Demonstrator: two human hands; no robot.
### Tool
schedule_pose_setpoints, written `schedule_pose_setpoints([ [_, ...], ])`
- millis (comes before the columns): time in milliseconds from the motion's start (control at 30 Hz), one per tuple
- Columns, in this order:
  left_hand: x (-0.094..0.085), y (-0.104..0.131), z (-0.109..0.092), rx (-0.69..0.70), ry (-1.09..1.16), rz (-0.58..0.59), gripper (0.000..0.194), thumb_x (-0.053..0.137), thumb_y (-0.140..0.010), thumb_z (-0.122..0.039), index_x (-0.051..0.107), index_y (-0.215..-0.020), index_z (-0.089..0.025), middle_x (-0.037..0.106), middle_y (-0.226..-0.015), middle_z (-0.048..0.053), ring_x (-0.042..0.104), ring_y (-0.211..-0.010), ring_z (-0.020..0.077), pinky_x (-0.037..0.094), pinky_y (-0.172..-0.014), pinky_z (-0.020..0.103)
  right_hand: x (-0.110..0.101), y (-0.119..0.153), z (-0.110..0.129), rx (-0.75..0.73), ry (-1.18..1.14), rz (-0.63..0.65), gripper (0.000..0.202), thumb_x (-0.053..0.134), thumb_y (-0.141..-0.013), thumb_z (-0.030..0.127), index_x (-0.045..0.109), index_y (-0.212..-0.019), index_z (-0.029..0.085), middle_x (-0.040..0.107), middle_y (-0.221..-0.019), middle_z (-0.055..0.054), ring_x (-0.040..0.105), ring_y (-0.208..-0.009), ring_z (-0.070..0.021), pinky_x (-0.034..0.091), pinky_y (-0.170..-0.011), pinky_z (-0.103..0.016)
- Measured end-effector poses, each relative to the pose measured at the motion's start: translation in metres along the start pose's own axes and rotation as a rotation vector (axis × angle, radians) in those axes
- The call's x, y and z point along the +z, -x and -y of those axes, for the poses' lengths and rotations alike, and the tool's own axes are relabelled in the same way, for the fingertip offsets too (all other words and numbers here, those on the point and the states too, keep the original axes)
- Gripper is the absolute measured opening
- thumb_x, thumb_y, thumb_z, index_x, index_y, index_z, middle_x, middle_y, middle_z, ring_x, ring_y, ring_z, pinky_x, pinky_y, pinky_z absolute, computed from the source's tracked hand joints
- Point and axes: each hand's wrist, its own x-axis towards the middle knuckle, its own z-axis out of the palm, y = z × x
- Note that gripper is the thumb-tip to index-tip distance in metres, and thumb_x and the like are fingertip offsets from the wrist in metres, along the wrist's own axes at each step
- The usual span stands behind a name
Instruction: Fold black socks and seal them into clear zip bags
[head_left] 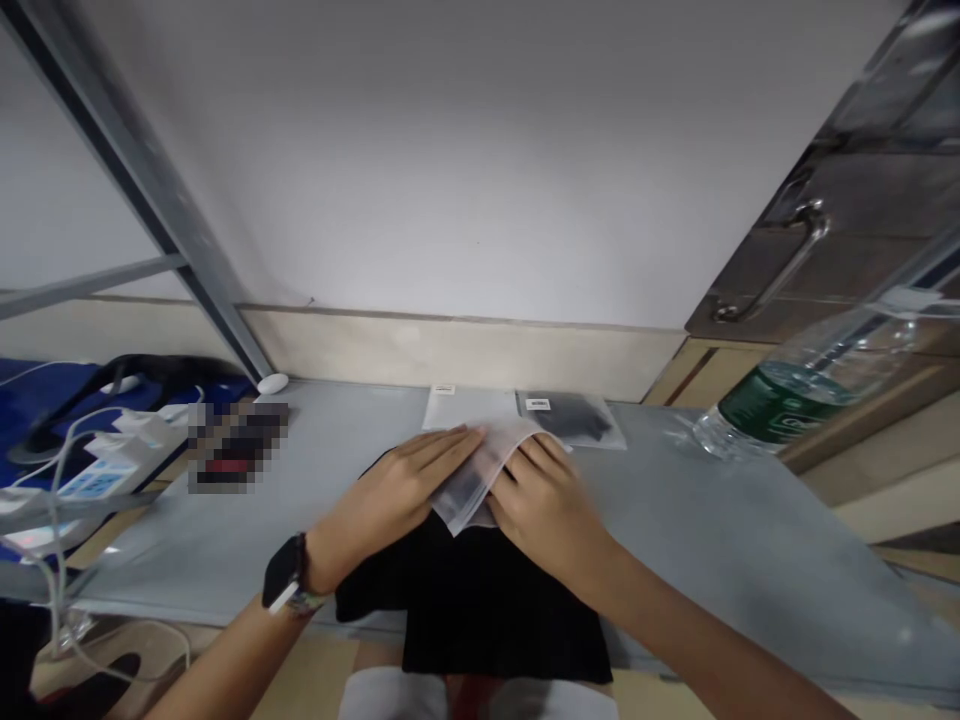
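A translucent, frosted plastic bag [469, 490] is held up between my two hands over a black garment [502, 600]. My left hand [409, 485] presses the bag's left side, its fingers straight and close together, the thumb hidden. On the other side, my right hand [544, 500] grips the bag with curled fingers; some fingertips are hidden behind its edge. The garment lies spread on the grey table, its lower part hanging over the front edge. Just beyond my hands lie two flat packets with small labels, a white one [469, 408] and a dark one [574, 418].
The grey table [705, 560] runs along a wall. A water bottle with a green label [795, 400] stands at the right. At the left are a white power strip [112, 465] with plugs and cables, a pixelated item [238, 447] and a metal frame post [217, 290].
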Motion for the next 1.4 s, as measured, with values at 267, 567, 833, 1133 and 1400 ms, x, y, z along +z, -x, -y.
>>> schedule_pose_setpoints([
  [267,0.013,-0.022,0.044,0.039,0.105,-0.074,0.060,0.055,-0.107,-0.014,0.047,-0.164,-0.030,0.063,-0.157,0.008,0.062,-0.144,0.0247,0.051,-0.123,0.050,-0.016,0.009,-0.025,0.000,-0.081,-0.145,0.045,0.051,-0.080,-0.005,0.077,-0.114,0.010,0.077,-0.102,-0.011,0.073,-0.093,-0.0243,0.064,-0.090,-0.040],
  [567,0.050,-0.049,0.145,-0.031,-0.168,0.131,0.079,0.038,-0.089,0.013,0.059,-0.156,-0.026,0.056,-0.164,0.006,0.031,-0.165,0.0274,0.030,-0.131,0.056,-0.021,0.056,-0.023,0.003,-0.193,-0.146,0.070,0.044,-0.077,-0.007,0.069,-0.138,0.016,0.078,-0.113,-0.011,0.075,-0.113,-0.0258,0.067,-0.097,-0.043],
  [833,0.060,-0.016,0.140,-0.373,-0.327,0.106,0.072,0.043,-0.091,0.007,0.058,-0.155,-0.022,0.060,-0.159,0.014,0.053,-0.148,0.0313,0.039,-0.123,0.053,-0.005,0.089,-0.009,0.132,-0.213,-0.057,0.059,0.046,-0.077,-0.008,0.075,-0.124,0.013,0.080,-0.110,-0.010,0.076,-0.098,-0.0222,0.067,-0.087,-0.038],
  [1133,0.068,-0.030,0.117,-0.224,-0.200,0.293,0.037,0.065,-0.105,-0.035,0.072,-0.141,-0.027,0.061,-0.158,0.010,0.054,-0.147,0.0331,0.038,-0.124,0.054,-0.002,0.096,0.004,0.129,-0.261,0.069,0.060,0.049,-0.077,-0.006,0.074,-0.128,0.013,0.080,-0.113,-0.010,0.075,-0.100,-0.0238,0.066,-0.088,-0.040],
  [1400,0.076,-0.033,0.122,-0.280,-0.184,0.233,0.029,0.056,-0.110,-0.033,0.078,-0.127,-0.024,0.075,-0.141,0.008,0.071,-0.127,0.0279,0.055,-0.108,0.040,-0.003,0.099,0.008,0.173,-0.275,0.064,0.062,0.049,-0.077,-0.007,0.075,-0.128,0.015,0.080,-0.113,-0.010,0.075,-0.100,-0.0232,0.066,-0.088,-0.039],
])
